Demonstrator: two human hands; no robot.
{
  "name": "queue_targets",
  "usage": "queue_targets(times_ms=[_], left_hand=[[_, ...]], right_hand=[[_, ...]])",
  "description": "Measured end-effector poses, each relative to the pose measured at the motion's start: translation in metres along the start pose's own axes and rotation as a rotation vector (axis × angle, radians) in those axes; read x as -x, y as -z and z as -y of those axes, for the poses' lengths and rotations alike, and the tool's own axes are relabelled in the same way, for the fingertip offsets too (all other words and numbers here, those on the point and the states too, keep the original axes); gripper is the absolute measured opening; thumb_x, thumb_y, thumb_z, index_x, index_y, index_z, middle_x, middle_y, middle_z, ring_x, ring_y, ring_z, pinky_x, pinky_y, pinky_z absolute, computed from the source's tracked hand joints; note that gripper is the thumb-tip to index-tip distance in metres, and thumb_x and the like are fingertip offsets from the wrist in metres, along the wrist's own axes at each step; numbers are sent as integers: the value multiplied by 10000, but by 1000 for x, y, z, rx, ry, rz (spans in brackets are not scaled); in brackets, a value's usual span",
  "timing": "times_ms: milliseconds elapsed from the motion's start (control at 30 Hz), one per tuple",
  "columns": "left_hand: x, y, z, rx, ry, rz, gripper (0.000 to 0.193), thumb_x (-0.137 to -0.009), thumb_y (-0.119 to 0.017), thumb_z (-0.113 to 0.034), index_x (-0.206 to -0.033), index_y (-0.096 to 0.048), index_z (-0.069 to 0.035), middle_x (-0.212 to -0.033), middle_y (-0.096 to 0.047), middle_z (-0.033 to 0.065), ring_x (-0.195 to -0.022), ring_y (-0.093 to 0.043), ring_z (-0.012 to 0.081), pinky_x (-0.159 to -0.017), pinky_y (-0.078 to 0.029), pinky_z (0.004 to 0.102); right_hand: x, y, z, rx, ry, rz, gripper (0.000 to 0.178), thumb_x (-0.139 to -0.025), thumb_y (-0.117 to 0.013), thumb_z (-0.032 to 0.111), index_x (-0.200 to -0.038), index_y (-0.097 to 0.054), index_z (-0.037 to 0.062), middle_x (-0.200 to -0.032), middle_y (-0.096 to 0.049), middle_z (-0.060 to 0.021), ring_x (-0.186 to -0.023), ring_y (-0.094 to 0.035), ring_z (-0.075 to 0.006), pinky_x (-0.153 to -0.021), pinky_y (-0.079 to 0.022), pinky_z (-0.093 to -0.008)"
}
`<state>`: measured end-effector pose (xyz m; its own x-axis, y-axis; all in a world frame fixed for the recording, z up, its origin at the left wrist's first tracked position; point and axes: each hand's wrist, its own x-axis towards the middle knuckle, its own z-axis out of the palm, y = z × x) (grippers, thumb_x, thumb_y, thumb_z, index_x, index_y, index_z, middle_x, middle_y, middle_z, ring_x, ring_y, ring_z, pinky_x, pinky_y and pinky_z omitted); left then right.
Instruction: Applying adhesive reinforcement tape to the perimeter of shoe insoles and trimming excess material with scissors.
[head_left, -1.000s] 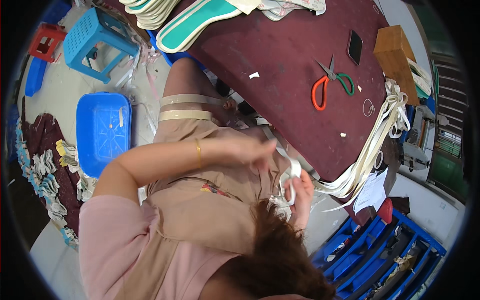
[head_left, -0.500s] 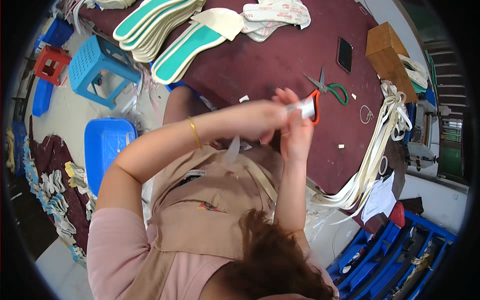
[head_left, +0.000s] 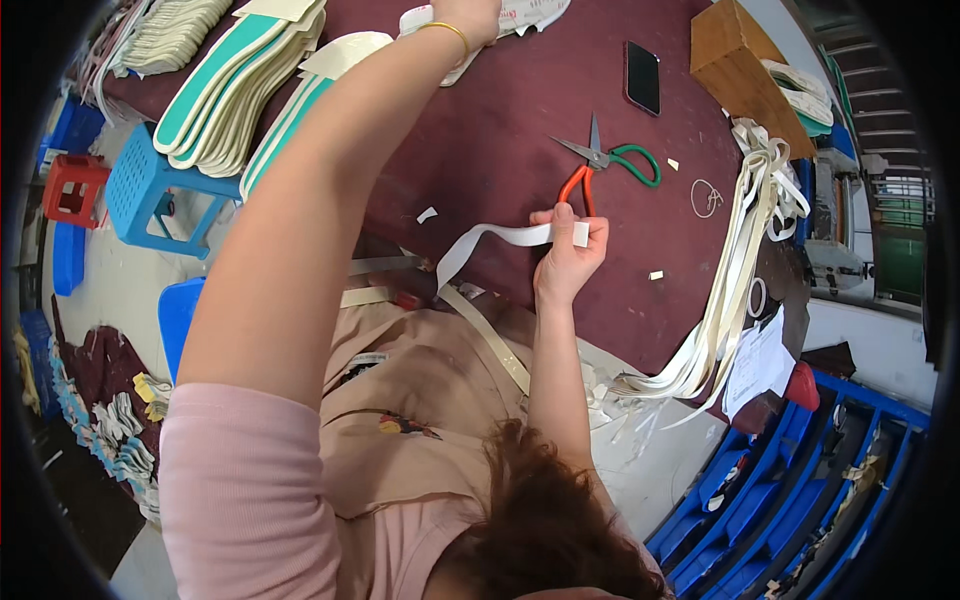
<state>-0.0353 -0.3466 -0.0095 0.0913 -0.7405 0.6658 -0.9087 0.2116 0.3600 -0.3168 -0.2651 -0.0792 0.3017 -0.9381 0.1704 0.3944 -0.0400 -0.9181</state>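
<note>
My right hand (head_left: 566, 268) is closed, thumb on top, on a white strip (head_left: 458, 252). The strip's short end sticks out past the fingers, and its long part sags left toward my lap. Just beyond that hand lie scissors (head_left: 599, 159) with one red and one green handle, blades parted. My left hand (head_left: 472, 15) reaches to the top edge, at a pile of white insole-shaped pieces (head_left: 530, 16) with red print. Its fingers are mostly cut off by the frame. Left of that arm stand stacked cream insole-shaped pieces with green strips (head_left: 232, 85).
A dark phone (head_left: 642, 78) and a wooden box (head_left: 735, 60) are at the far right of the maroon tabletop (head_left: 470, 150). A bundle of cream strips (head_left: 745, 235) hangs along the right edge. A blue stool (head_left: 150, 190) stands left; a blue rack (head_left: 780, 500) is lower right.
My left hand has left my right hand and reached far forward to the white printed pieces. The right hand has shifted slightly left with the strip. The whole view has shifted.
</note>
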Motion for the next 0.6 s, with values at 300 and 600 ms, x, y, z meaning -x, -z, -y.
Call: queue_targets(times_ms=[300,600], left_hand=[[82,83,-89,697,-247,-192,338,-816,-557,-193,-1081,-562,16,-1037,-611,163,-971,-577,234,-868,-439,356],[175,129,-187,1666,1075,-145,365,-867,-609,-228,-1119,-549,29,-975,-637,99,-859,-638,190,-745,-524,286]], right_hand=[[-11,23,-1,-307,-35,140,225,-899,-585,136,-730,-447,84,-678,-485,-7,-593,-460,-103,-712,-490,-294],[35,-52,85,105,-191,486,127,-841,-607,11,-958,-657,12,-856,-539,-15,-606,-491,-54,-456,-370,-180]])
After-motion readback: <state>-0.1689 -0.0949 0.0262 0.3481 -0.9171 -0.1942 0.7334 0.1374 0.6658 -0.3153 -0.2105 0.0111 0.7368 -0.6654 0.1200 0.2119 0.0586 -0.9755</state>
